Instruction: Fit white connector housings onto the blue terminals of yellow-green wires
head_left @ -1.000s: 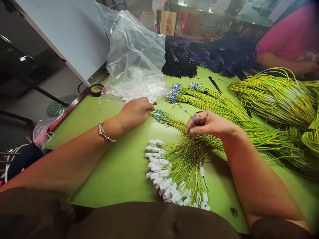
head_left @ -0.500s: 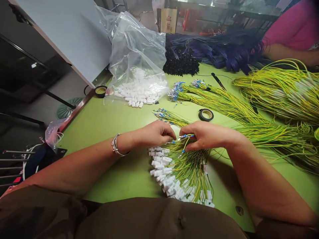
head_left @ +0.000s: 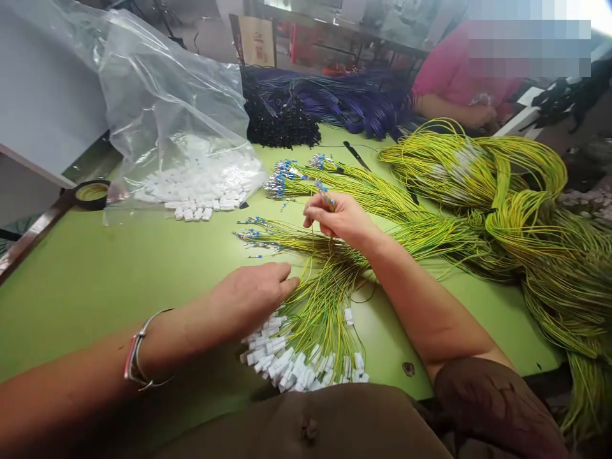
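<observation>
My right hand [head_left: 337, 218] is closed on a few yellow-green wires whose blue-sleeved metal terminals [head_left: 321, 186] stick out above the fingers. It is raised over a wire bundle [head_left: 296, 241] with similar blue-and-silver ends. Lower and to the left, my left hand [head_left: 261, 293] has its fingers curled and its fingertips against the yellow-green wires. Whatever they pinch, if anything, is hidden. Below that hand, white plastic connectors [head_left: 287, 363] on the wires' near ends fan out close to my body. One white connector [head_left: 349, 316] lies apart to the right.
A clear plastic bag [head_left: 176, 108] with loose white connectors [head_left: 196, 207] stands at the back left, beside a black tape roll [head_left: 90, 194]. Bundles with black connectors [head_left: 282, 121] lie behind. Coiled yellow-green wires [head_left: 459, 169] fill the right. Another person's arm [head_left: 449, 109] is beyond.
My hands have moved apart: the right went up and away with the wires, the left came down toward the white connectors. The camera view has turned to the right.
</observation>
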`<state>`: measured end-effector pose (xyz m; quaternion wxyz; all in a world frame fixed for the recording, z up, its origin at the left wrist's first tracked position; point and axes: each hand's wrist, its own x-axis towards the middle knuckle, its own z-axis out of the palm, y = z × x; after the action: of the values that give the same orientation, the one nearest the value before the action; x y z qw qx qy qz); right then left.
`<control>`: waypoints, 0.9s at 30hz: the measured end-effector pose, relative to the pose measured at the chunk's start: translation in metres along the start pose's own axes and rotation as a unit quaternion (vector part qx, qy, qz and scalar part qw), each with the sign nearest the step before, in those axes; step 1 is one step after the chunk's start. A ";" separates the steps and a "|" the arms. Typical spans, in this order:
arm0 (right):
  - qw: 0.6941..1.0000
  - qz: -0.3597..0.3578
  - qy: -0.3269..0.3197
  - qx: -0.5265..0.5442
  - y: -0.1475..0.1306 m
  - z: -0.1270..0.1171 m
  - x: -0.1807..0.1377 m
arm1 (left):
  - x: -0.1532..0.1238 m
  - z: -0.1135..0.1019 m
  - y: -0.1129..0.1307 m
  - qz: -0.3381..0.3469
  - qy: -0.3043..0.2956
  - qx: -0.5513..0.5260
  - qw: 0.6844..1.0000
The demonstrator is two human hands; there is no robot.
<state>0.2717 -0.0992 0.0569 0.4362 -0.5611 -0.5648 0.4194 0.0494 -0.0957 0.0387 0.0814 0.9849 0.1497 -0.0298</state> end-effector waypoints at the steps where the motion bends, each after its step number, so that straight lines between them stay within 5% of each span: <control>1: 0.999 0.017 0.037 0.031 0.000 0.004 0.000 | 0.000 0.001 0.002 0.003 -0.004 -0.006 1.000; 3: 0.994 0.042 0.068 0.068 -0.002 0.014 -0.002 | 0.000 0.002 0.004 0.002 -0.017 -0.030 0.999; 8: 0.998 0.040 0.033 0.031 0.001 0.046 -0.013 | 0.008 0.000 -0.013 -0.003 0.021 -0.146 0.989; 10: 0.996 0.066 0.030 0.059 0.008 0.051 -0.014 | 0.012 -0.002 -0.028 -0.076 0.075 -0.275 0.956; 12: 0.989 0.099 0.030 0.101 0.016 0.051 -0.012 | 0.014 -0.003 -0.043 -0.184 0.109 -0.447 0.869; 14: 0.983 0.116 0.005 0.140 0.023 0.048 -0.009 | 0.015 -0.002 -0.054 -0.254 0.116 -0.602 0.748; 17: 0.982 0.123 -0.029 0.139 0.026 0.043 -0.009 | 0.017 0.002 -0.058 -0.265 0.126 -0.745 0.599; 19: 0.985 0.121 -0.032 0.121 0.025 0.043 -0.011 | 0.017 0.005 -0.059 -0.254 0.137 -0.784 0.549; 27: 0.989 0.133 -0.042 0.042 0.019 0.043 -0.010 | 0.017 0.006 -0.060 -0.237 0.147 -0.797 0.536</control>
<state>0.2347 -0.1081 0.0271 0.3760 -0.5944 -0.4844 0.5202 0.0475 -0.0352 0.0220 0.7994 0.4315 0.3497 0.2289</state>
